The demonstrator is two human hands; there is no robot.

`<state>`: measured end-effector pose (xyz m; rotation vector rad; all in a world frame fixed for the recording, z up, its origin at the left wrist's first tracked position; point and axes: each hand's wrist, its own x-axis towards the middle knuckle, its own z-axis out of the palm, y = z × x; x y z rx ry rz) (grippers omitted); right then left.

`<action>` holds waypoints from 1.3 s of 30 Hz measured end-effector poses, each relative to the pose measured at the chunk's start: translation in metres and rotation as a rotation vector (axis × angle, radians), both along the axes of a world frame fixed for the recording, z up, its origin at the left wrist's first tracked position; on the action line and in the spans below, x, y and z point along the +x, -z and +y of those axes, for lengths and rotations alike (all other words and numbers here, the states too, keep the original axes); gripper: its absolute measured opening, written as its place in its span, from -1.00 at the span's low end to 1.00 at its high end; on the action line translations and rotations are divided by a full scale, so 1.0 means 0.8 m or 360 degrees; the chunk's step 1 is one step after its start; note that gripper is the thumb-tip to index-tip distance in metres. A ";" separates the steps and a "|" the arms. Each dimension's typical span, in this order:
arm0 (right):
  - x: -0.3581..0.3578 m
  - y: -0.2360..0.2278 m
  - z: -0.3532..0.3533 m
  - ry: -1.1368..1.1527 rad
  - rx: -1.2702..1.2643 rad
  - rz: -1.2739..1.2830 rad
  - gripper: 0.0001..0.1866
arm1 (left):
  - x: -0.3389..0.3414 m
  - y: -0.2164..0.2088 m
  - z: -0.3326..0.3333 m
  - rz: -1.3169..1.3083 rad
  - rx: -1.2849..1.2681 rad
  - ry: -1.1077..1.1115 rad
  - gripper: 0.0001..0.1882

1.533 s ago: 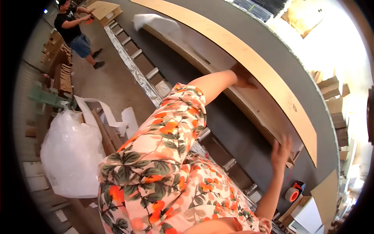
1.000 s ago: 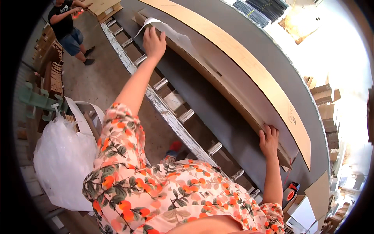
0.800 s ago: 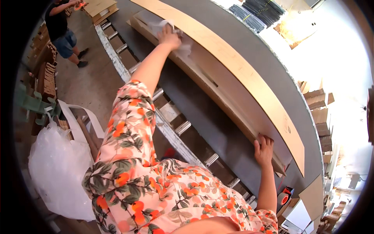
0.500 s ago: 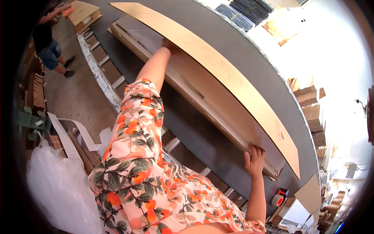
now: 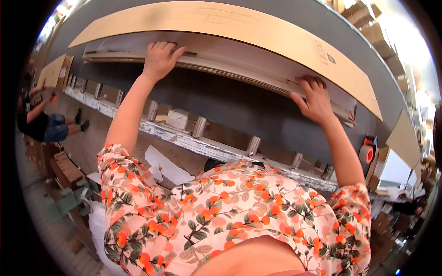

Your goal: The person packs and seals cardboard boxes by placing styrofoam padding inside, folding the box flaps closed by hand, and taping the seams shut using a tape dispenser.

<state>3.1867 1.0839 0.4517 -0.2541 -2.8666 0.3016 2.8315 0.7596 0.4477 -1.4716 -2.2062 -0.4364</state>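
Note:
A long, shallow cardboard box lies across the grey worktable, with its brown lid flap raised along the far side. Pale, translucent wrapping shows inside, though what lies under it is hard to make out. My left hand rests on the box's near edge left of the middle, its fingers reaching inside and its thumb apart. Toward the right end, my right hand lies over the same edge, thumb spread and fingertips partly under the flap's shadow. Neither hand visibly grips anything.
On the right stand a tape dispenser with an orange-centred roll and an open white-and-brown carton. Metal rollers run along the table's near rail. Another person works at far left beside a cardboard stack.
My left hand has come back from deep under the flap to the box's near edge. My right hand stays near the right end. The view has turned, levelling the box.

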 end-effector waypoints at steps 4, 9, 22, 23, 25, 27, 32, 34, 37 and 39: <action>-0.009 0.005 0.009 0.0128 -0.0085 -0.0141 -0.47 | -0.046 0.024 0.002 0.0154 -0.0282 -0.0014 -0.80; -0.024 -0.011 -0.019 0.0208 -0.0237 -0.0348 -0.52 | -0.094 0.011 -0.063 -0.0174 -0.0528 -0.0101 -0.62; 0.003 -0.076 -0.033 -0.0367 0.0069 0.0601 -0.48 | -0.212 -0.004 -0.224 -0.0152 -0.0260 -0.0398 -0.54; 0.009 -0.077 -0.028 -0.0330 0.0088 0.0620 -0.49 | -0.214 -0.007 -0.222 0.0001 -0.0180 -0.0286 -0.53; 0.007 -0.067 -0.038 -0.0335 0.0076 0.0662 -0.49 | -0.204 -0.008 -0.227 0.0195 -0.0418 -0.0453 -0.52; -0.009 -0.060 -0.056 -0.0404 0.0047 0.0714 -0.50 | -0.200 -0.015 -0.215 0.0551 -0.0915 -0.0781 -0.50; -0.008 -0.044 -0.012 0.0021 0.0441 0.0425 -0.75 | -0.087 -0.078 -0.038 -0.0346 -0.0701 -0.0781 -0.40; -0.012 -0.044 0.033 0.0147 0.0650 0.0496 -0.75 | -0.045 -0.092 0.052 -0.0469 -0.0386 -0.0404 -0.29; -0.088 -0.038 -0.018 0.0115 0.0449 0.0626 -0.74 | -0.063 -0.062 0.040 0.0000 -0.0416 -0.0408 -0.34; -0.157 -0.070 -0.079 0.0138 0.0269 0.0696 -0.71 | -0.075 -0.050 0.036 0.0333 -0.0168 -0.0354 -0.37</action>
